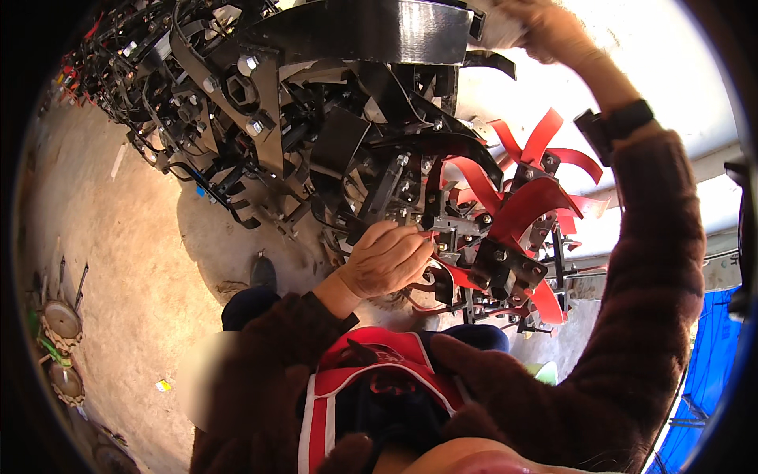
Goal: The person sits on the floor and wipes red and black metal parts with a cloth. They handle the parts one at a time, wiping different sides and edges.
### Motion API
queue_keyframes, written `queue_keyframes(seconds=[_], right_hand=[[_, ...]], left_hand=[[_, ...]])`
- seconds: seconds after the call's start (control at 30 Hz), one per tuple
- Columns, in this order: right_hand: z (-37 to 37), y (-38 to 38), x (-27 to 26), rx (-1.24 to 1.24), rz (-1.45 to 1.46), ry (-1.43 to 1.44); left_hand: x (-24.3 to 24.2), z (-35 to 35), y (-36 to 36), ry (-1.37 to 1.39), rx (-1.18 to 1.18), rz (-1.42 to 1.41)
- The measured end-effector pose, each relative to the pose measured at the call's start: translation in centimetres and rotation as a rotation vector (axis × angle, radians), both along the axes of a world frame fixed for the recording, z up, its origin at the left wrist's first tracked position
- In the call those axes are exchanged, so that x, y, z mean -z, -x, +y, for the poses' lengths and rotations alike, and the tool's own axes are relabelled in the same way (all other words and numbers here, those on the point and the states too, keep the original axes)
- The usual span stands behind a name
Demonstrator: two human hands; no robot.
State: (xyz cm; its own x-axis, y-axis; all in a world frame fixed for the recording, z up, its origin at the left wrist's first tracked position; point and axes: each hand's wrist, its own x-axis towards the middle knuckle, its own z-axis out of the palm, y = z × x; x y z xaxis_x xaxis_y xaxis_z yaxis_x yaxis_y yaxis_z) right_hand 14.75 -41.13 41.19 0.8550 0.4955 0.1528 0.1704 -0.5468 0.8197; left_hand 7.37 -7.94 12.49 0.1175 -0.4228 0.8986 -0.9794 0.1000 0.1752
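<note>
My left hand lies over the near edge of a heap of bolted metal tiller parts, its fingers together and bent down at red and black steel pieces. What its fingertips touch is hidden. Just right of it stands a tiller blade assembly with curved red blades bolted to a black hub bracket. Stretched out to the top right, my right hand is blurred beside the end of a wide black curved blade. Something pale and smeared is at its fingers; whether it is held is unclear.
Black tiller blade assemblies with silver bolts are piled to the upper left. A shoe stands on the concrete floor. Round toothed metal parts lie far left. Blue sheeting hangs at right, near a pale green container.
</note>
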Motion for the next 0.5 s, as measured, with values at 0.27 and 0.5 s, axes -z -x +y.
queue_keyframes(seconds=[0.27, 0.5], right_hand=[[-1.3, 0.1, 7.0, 0.358, 0.410, 0.179], [-0.8, 6.6, -0.6, 0.496, 0.363, -0.425]], left_hand=[[0.0, 0.0, 0.0, -0.008, -0.024, -0.019], [-0.8, 0.2, 0.1, -0.008, -0.024, -0.033]])
